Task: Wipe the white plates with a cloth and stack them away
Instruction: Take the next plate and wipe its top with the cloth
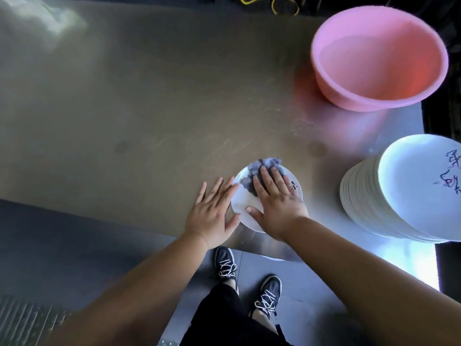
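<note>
Cloth (249,179) pressed on plate (243,207) by right hand (279,203), pink basin (349,92), plate stack (411,193)

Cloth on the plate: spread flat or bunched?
Bunched. The grey cloth lies crumpled in folds on the white plate, pressed down under the flat right hand.

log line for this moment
step: wiping | right hand: flat on cloth on plate | left hand: flat at plate rim

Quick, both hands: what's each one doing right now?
Left hand: open, straight fingers at the edge of the plate.
Right hand: open, pressing the cloth flat onto the plate.
</note>
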Available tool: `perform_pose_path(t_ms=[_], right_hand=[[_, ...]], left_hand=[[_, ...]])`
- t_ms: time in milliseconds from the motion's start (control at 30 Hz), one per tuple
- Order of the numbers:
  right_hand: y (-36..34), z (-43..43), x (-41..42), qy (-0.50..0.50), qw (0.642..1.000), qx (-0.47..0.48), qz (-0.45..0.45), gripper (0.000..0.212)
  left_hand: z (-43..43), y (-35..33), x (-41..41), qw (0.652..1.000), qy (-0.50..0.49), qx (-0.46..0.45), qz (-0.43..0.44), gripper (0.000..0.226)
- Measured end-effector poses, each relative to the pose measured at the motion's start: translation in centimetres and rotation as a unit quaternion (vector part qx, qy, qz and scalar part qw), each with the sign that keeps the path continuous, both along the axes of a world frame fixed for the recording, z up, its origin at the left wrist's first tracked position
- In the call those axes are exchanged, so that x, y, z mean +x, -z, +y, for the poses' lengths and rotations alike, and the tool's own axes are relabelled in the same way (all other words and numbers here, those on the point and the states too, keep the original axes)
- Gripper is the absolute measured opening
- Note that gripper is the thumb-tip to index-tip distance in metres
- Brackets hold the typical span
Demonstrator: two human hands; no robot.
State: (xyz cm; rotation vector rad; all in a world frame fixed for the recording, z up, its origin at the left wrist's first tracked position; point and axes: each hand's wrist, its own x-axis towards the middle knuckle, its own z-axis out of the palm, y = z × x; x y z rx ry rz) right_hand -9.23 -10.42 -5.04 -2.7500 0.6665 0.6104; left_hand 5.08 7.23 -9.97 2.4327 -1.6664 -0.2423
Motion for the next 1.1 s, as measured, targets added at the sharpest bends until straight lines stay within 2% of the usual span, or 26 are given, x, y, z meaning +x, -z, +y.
perform_pose_path(t_ms=[67,167,233,367,467,600,667,767,833,900,1000,1100], right_hand=[[-0.4,0.6,-1.2,-0.058,0.998,0.014,-0.009,0.097],[-0.4,2.0,-4.9,-0.183,0.982,0.017,-0.038,0.085],[-0.6,1.3,-5.5,-0.207,0.978,0.015,-0.027,0.085],[-1.3,-1.9,-2.2,-0.097,0.994,-0.019,0.037,0.098],[-2.0,-1.0,-3.0,-0.107,0.994,-0.003,0.040,0.098],[-1.8,1.8,-7.4,-0.178,0.984,0.024,0.011,0.090],[-1.6,0.4,-6.6,-0.160,0.987,0.021,0.012,0.092],[-0.9,-1.1,-4.8,-0.074,0.997,-0.009,0.028,0.097],[-0.9,-0.1,-5.5,-0.058,0.998,-0.007,0.012,0.097],[-1.3,1.7,-8.2,-0.090,0.996,-0.005,-0.021,0.088],[-0.7,1.5,-10.8,-0.110,0.986,-0.002,-0.122,0.069],[0.4,-2.4,-8.6,-0.066,0.991,-0.036,-0.115,0.072]], left_hand=[[0.0,0.0,-0.1,1.000,-0.001,-0.002,-0.002,0.075],[-0.1,0.0,-0.1,1.000,-0.001,-0.017,-0.002,0.074],[-0.1,0.0,-0.1,1.000,0.000,-0.015,-0.005,0.074],[0.0,-0.1,-0.1,1.000,-0.003,-0.020,0.001,0.074],[-0.1,0.0,0.0,1.000,-0.008,-0.021,0.000,0.074],[0.0,0.1,-0.1,1.000,-0.005,-0.022,-0.004,0.074],[-0.1,0.0,-0.1,1.000,-0.008,-0.020,-0.006,0.075],[-0.1,0.1,-0.1,1.000,-0.014,-0.013,0.000,0.076],[-0.2,0.0,0.0,1.000,-0.016,-0.011,0.003,0.075],[-0.1,0.1,0.0,1.000,-0.013,-0.017,0.003,0.075],[-0.2,0.1,-0.1,0.999,-0.008,-0.031,-0.002,0.075],[-0.1,0.2,-0.1,0.999,-0.008,-0.039,-0.004,0.073]])
